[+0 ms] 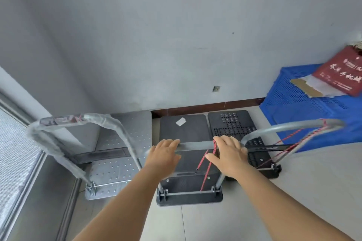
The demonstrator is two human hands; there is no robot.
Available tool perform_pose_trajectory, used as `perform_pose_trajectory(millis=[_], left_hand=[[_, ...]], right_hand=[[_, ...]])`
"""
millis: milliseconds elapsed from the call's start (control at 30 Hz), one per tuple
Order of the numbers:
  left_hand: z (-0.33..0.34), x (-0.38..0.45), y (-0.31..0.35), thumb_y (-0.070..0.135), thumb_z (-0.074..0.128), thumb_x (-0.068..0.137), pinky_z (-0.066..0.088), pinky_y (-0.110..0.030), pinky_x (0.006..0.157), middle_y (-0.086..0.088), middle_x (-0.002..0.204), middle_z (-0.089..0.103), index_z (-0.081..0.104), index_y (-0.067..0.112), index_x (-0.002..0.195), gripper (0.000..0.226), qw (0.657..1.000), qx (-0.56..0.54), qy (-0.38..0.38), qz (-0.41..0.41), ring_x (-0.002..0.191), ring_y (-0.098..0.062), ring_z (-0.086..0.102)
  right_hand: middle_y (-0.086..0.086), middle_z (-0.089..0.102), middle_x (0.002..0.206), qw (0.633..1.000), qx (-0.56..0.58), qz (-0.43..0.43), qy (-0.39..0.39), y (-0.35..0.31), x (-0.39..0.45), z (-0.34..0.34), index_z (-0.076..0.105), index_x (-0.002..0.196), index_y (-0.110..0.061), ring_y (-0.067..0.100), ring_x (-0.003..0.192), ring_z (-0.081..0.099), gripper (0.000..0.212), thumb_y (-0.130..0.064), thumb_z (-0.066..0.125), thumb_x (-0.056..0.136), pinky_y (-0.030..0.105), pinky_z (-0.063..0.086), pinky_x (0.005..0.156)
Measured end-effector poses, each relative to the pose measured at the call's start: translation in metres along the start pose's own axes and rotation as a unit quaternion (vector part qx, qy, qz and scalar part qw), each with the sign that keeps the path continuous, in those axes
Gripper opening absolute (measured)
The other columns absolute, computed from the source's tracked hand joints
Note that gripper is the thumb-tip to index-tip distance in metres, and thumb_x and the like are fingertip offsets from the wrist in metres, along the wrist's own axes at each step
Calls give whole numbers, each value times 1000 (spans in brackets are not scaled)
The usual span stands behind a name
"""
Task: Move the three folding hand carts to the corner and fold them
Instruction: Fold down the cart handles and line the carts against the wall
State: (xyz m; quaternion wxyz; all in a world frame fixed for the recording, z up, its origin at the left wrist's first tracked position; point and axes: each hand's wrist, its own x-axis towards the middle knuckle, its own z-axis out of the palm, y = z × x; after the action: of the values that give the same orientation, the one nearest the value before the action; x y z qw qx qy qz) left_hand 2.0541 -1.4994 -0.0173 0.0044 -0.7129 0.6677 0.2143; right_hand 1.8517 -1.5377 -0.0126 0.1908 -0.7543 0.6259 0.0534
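Three carts parked by the wall; both hands, the left hand (164, 154) and right hand (228, 154), wrap the middle cart's handle (195, 145), grip apparently closed. Risk: the red cord (208, 164) snags or fingers get pinched as the handle folds.

Pale tiled floor (313, 191) carrying three carts side by side: silver cart (117, 162), black cart (188, 188), perforated black cart (233, 123); blue crate (290, 100) beside.

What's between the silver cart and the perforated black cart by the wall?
In the head view, the middle black cart stands between the silver cart and the perforated black cart.
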Motion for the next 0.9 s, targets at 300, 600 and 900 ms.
perform_pose_trajectory(millis=[300,600,900], left_hand=[[-4,27,-21,38,35,99,40,-42,97,-3,121,52,51,27,124,32,998,6,-24,-52,117,-25,46],[-18,49,-52,34,33,100,36,-40,96,-1,115,52,50,26,117,26,998,0,5,-61,115,-22,45],[-21,82,-51,36,32,99,34,-41,97,0,117,51,50,28,119,28,996,-24,25,-85,118,-21,42]], right_hand=[[5,48,127,999,-2,27,-31,0,35,7,47,118,-23,27,125,34,46,-59,37,92,46,34,100],[3,45,120,998,-20,4,-58,-29,73,2,44,116,-24,26,117,37,42,-59,37,93,48,34,95],[3,44,121,997,-18,-19,-66,-24,119,-15,43,112,-25,25,119,35,37,-57,39,93,47,35,98]])
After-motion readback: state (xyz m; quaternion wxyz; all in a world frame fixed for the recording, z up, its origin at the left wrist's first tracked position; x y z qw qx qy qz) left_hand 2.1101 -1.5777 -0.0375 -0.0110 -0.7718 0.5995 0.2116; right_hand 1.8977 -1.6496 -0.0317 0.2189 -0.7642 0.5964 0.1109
